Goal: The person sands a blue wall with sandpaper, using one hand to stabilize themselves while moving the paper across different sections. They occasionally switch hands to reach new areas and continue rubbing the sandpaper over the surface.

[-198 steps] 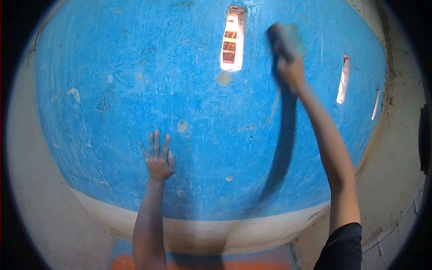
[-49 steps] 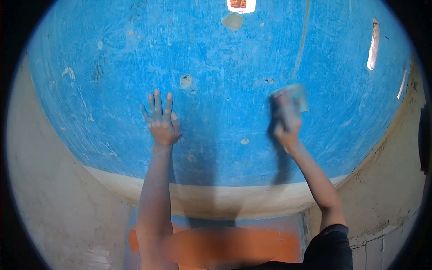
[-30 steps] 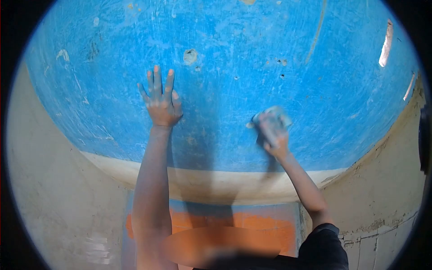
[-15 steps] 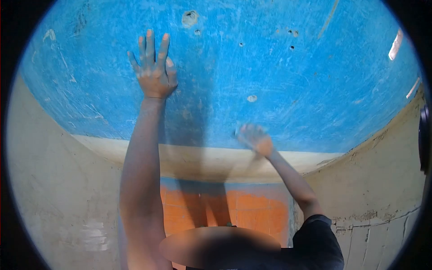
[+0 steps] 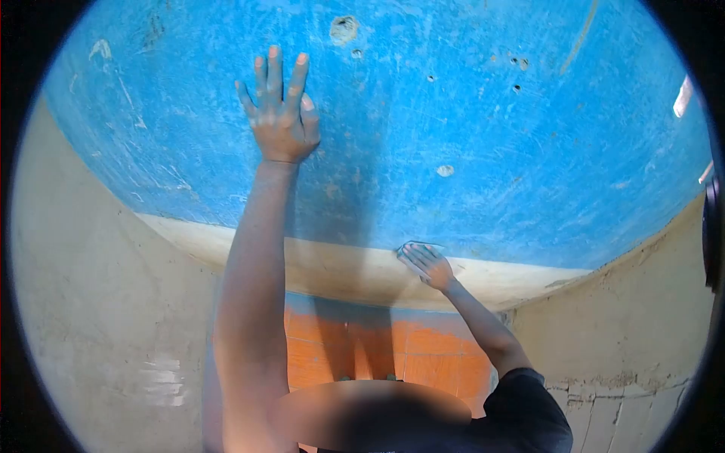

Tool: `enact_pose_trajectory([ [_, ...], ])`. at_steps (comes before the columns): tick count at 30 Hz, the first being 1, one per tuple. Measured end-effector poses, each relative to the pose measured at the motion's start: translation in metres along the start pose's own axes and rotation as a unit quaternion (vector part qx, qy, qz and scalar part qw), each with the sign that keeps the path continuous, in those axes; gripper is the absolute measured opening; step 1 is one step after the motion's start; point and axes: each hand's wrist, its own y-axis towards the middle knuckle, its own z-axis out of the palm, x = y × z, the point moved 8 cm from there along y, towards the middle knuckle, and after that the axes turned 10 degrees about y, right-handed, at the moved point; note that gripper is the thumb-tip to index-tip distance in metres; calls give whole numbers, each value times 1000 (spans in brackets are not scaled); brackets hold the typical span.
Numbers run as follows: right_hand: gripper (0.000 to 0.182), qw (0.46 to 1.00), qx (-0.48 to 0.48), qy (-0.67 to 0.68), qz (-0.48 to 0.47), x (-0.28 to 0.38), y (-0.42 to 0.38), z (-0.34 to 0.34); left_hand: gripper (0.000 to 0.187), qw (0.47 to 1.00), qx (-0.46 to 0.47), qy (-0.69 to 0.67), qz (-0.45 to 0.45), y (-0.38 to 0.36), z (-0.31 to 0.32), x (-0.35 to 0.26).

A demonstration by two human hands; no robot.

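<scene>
My left hand (image 5: 285,128) lies flat with fingers spread against the blue wall (image 5: 468,121), holding nothing. Lower and to the right, my right hand (image 5: 428,266) presses a thin sheet, apparently sandpaper (image 5: 402,250), against the wall. Only the sheet's edge shows past the fingers; the rest is hidden beneath them. It sits where the blue paint meets the cream band (image 5: 340,264). Pale dust coats the fingers of both hands. Scuffs and fine scratches mark the blue paint.
Several holes and chipped spots dot the blue wall, including a large patch (image 5: 343,29) near the top. Plain grey-beige walls (image 5: 113,302) stand on both sides. Below is an orange tiled floor (image 5: 430,355). A dark object (image 5: 712,234) stands at the right edge.
My right hand has moved down with the sheet, from the blue paint to the cream band's edge. My left hand stays on the same wall spot while the view shifts slightly.
</scene>
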Motion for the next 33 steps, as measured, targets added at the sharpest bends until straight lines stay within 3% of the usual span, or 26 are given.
enact_pose_trajectory([
  [2,70,997,-5,-72,-12,11,12,-19,52,1000,5,0,1,-3,0,-2],
  [5,59,973,-226,-37,1,17,77,-96,52,1000,10,6,3,-4,2,-1],
  [8,51,944,-319,-42,77,25,132,-162,51,1000,4,5,6,-4,2,-1],
  [11,54,932,-326,-68,145,32,151,-175,51,1000,11,12,6,-5,2,-2],
  [15,50,956,-235,-12,176,31,123,-93,50,1000,21,-5,11,-4,3,-1],
  [18,45,951,-244,14,188,34,80,-20,49,997,59,-43,18,-9,-1,3],
  [20,43,934,-278,42,219,38,94,-29,51,990,92,-105,21,-20,-9,14],
  [21,42,924,-298,53,235,40,105,-44,55,979,86,-180,-42,-44,-11,34],
  [23,41,917,-361,-37,163,52,164,-108,73,939,119,-272,-174,-111,-13,69],
  [24,41,916,-370,-39,149,62,201,-162,87,915,158,-284,-237,-141,-15,82],
  [26,41,900,-412,-48,138,72,246,-225,90,850,197,-240,-425,-200,-21,113],
  [28,43,865,-475,-73,143,74,259,-242,91,817,233,-222,-479,-234,-28,131],
  [30,38,886,-415,-60,199,63,230,-163,94,804,277,-204,-485,-263,-29,144],
  [33,25,941,-153,-44,300,61,160,39,99,813,355,-173,-427,-299,-21,153],
])
